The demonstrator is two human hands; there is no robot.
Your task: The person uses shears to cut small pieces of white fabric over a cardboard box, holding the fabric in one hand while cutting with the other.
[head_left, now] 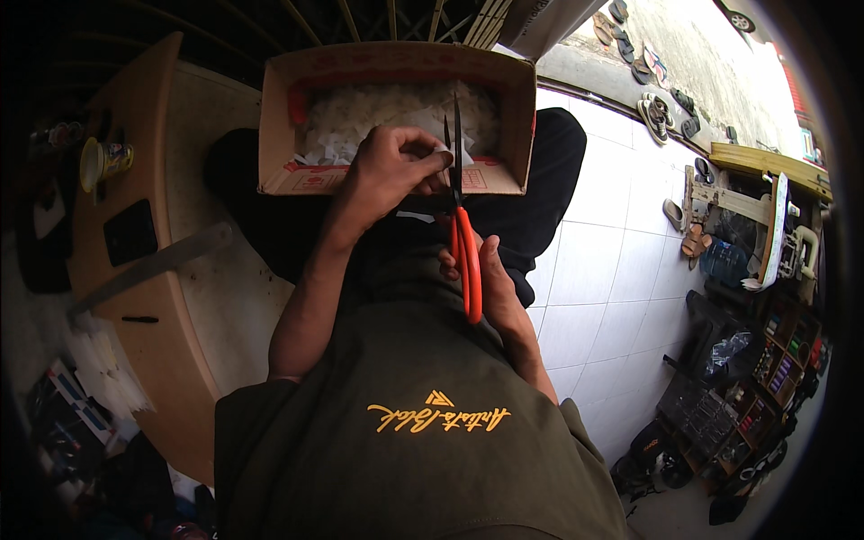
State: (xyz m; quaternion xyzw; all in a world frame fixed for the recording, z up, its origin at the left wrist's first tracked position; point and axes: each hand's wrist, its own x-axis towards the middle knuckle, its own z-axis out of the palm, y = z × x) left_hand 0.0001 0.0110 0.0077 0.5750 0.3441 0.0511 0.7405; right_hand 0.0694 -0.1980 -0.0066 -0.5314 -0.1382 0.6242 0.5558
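Observation:
My left hand point(389, 169) pinches a small white piece point(443, 155), apparently paper or plastic, between thumb and fingertips. Scissors point(467, 261) with red handles and dark blades are in my right hand point(499, 286), their tips pointing away from me. The blades stand slightly apart, right beside the white piece; whether they touch it I cannot tell. Both hands are over the near edge of an open cardboard box point(277, 126). Many small whitish scraps point(387, 106) fill its bottom. Part of my right hand's fingers is hidden behind the handles.
My dark-trousered legs point(549, 171) flank the box. A wooden table point(171, 360) at left bears a cup point(106, 164), a dark phone-like slab point(131, 232) and a saw-like blade point(171, 256). White tiles point(589, 243) lie at right, with sandals point(693, 241), shoes point(655, 117) and a compartmented rack point(778, 360) beyond.

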